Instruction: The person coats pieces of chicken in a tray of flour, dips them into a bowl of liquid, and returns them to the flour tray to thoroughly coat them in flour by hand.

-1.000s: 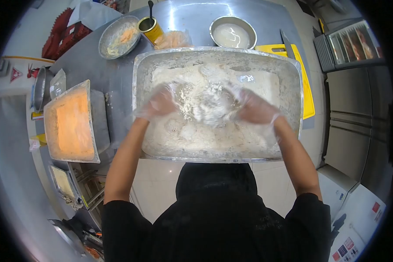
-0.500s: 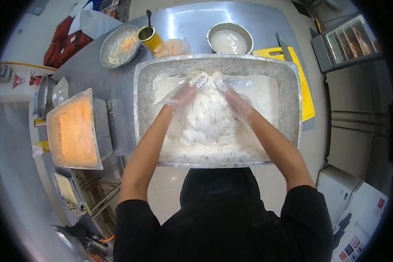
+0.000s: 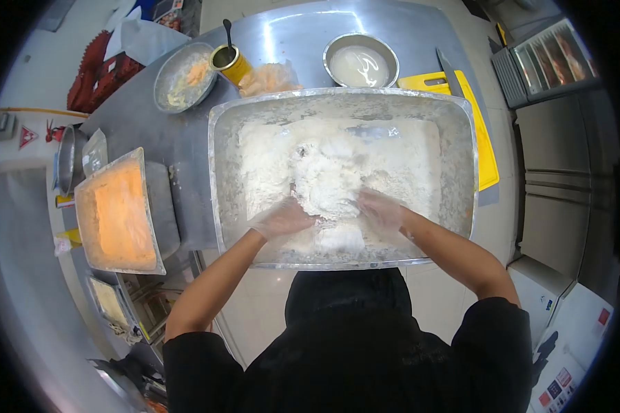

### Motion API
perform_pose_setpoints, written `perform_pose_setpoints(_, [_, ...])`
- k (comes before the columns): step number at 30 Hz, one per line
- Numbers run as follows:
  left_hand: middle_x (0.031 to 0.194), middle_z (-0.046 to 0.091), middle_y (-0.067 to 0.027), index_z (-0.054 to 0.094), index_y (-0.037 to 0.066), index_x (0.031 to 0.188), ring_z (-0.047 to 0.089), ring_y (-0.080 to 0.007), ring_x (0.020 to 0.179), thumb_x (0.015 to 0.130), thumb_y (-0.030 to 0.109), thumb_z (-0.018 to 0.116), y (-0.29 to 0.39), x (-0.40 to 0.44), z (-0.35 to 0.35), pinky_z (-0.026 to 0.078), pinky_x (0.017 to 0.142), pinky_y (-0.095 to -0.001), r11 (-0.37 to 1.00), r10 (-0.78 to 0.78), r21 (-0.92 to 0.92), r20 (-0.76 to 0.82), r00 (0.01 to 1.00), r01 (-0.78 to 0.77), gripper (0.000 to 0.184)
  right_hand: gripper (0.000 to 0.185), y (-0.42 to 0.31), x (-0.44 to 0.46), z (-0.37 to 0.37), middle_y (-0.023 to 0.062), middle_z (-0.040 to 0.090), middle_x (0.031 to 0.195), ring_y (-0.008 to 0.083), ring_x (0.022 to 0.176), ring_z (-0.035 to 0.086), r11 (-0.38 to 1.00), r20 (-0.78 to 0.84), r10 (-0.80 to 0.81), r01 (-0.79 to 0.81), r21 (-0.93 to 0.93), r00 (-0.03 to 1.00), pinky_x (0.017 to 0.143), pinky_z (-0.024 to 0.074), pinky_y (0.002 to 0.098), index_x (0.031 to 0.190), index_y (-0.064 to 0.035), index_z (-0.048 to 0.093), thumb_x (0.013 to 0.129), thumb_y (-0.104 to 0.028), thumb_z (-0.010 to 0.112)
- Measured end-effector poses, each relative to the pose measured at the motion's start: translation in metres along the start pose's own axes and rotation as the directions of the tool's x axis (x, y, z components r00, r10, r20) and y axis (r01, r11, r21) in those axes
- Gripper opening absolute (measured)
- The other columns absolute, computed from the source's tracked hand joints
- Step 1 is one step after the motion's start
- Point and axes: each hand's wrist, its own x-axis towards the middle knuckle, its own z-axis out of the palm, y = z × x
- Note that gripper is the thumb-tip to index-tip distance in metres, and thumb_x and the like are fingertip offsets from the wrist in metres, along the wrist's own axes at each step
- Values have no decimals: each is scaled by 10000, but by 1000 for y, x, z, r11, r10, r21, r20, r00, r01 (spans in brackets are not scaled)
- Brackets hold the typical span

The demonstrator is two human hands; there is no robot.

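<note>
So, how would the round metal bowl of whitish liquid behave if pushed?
The whitish liquid would probably slosh, as the round metal bowl is open-topped. The bowl may slide on the shiny metal table. Standing upright, it seems unlikely to roll.

The loose powder (image 3: 334,172) is white, and the big tub (image 3: 458,151) around it is grey with mottled spots. From there, at nine o'clock, another powder (image 3: 120,213) is orange; near half past ten, the tin (image 3: 237,70) is yellow; between two and three, the board (image 3: 488,165) is also yellow. The shirt (image 3: 351,358) is black.

Bright light leaves white glare on the steel table (image 3: 302,48) – wide-angle distortion bows the edges (corners go black).
</note>
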Motion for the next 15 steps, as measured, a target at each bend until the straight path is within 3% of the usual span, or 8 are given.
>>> perform_pose_setpoints(3, [1273,547,-115,455,19,1326,489,-208,1195,904,230,592,24,2,-7,357,1058,-361,810,-230,-555,-6,973,188,491,595,-38,0,32,88,427,1359,154,1257,405,997,-74,-68,71,43,995,1079,313,287,1417,-19,309,937,-261,565])
perform_pose_setpoints(6, [1301,529,-91,447,15,1332,483,-191,1199,866,147,647,40,1,5,377,1024,-299,284,-421,-956,-50,906,79,524,633,-85,-8,58,108,442,1368,185,1279,404,979,-166,-196,203,27,967,1088,312,313,1408,0,313,898,-229,610])
perform_pose_setpoints(7, [1303,523,-94,436,12,1341,469,-192,1213,847,134,660,13,5,12,382,1022,-313,571,-308,-818,-134,942,71,557,662,-99,-10,61,121,438,1385,206,1295,403,966,-187,-246,256,31,951,1101,306,331,1410,5,309,879,-228,627])
perform_pose_setpoints(8, [1305,517,-97,424,10,1351,455,-194,1226,827,122,673,-36,13,22,387,1019,-326,799,-172,-601,-177,969,32,590,656,-114,-7,56,126,465,1355,219,1259,440,959,-197,-253,219,-179,947,1077,337,335,1396,7,328,860,-212,638])
perform_pose_setpoints(10, [1317,501,-111,401,3,1364,445,-207,1238,802,108,683,-25,13,12,392,1018,-345,871,-106,-490,-251,962,-32,638,647,-142,-2,55,138,521,1295,245,1187,516,820,-202,-271,115,-561,941,1029,399,342,1367,11,366,822,-181,659])
perform_pose_setpoints(12, [1338,479,-134,377,-5,1374,453,-231,1234,791,105,675,15,18,-4,393,1020,-356,651,-282,-752,-363,888,-101,663,619,-174,-28,81,159,560,1231,259,1101,564,767,-180,-260,89,-636,949,977,439,344,1339,21,397,806,-155,659])
perform_pose_setpoints(13, [1402,425,-97,373,13,1383,396,-214,1294,861,154,658,-10,20,-5,325,1083,-336,818,-213,-575,-329,920,-16,612,605,-185,-40,93,169,580,1199,267,1058,588,738,-169,-246,71,-671,955,951,458,344,1324,25,413,798,-142,660])
perform_pose_setpoints(15, [1395,440,-106,389,27,1380,391,-238,1304,879,202,634,-6,-11,-31,293,1107,-349,942,-153,-326,-220,963,76,585,571,-183,-56,105,192,600,1153,266,1025,595,400,-242,-315,-103,-911,918,934,458,347,1273,37,459,783,-151,684])
